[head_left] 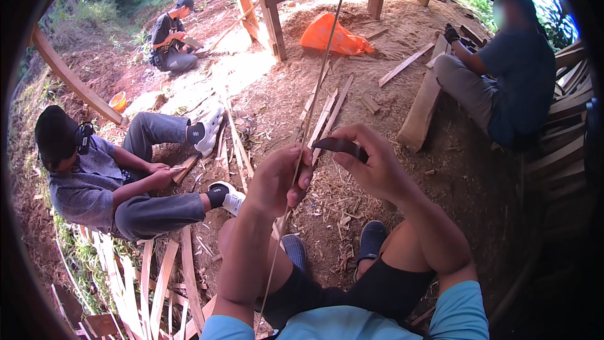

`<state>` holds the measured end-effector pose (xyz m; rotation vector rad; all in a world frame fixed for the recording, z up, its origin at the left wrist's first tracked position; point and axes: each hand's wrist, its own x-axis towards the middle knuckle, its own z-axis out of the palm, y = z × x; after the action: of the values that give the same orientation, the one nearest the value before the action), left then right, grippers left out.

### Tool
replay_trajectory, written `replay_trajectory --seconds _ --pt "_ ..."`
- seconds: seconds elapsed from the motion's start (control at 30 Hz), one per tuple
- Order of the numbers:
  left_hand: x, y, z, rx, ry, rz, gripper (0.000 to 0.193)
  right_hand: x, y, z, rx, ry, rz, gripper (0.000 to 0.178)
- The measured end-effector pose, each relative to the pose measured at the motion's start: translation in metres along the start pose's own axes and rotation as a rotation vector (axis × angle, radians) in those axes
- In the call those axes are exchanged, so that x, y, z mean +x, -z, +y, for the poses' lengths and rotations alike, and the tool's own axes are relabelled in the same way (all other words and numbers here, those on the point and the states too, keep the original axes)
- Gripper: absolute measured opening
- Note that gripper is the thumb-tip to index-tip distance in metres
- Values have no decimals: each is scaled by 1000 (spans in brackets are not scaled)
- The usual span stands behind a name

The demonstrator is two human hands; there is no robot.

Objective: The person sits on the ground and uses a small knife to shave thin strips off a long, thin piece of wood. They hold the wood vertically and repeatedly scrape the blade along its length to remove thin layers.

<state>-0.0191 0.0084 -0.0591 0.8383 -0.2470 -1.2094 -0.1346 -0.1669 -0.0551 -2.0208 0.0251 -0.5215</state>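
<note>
My left hand (272,176) is closed round a long, thin wooden strip (325,66), which slants from the top middle of the head view down past my left forearm. To the right of it, my right hand (379,165) grips a dark curved blade (341,145). The blade's pointed end lies close to the strip, just beside my left fingers; whether it touches the strip I cannot tell. Its handle is hidden in my right palm.
Wooden slats (327,116) and shavings lie on the dirt ahead, near an orange sheet (336,36). Co-workers sit at left (88,173), far left (173,38) and right (513,69). A thick plank (420,113) and wooden posts (270,16) stand beyond; more slats (160,277) lie lower left.
</note>
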Motion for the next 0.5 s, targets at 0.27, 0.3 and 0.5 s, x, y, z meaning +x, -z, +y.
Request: replay_trajectory --seconds 0.27,0.3,0.5 --pt "-2 -8 -5 131 -75 80 18 -3 -15 -2 -1 177 82 24" --pt "-3 -9 -6 136 -88 74 17 -3 -17 -4 -2 187 85 24" --pt "-3 -10 -11 216 -148 89 19 -6 -24 5 -18 168 79 25"
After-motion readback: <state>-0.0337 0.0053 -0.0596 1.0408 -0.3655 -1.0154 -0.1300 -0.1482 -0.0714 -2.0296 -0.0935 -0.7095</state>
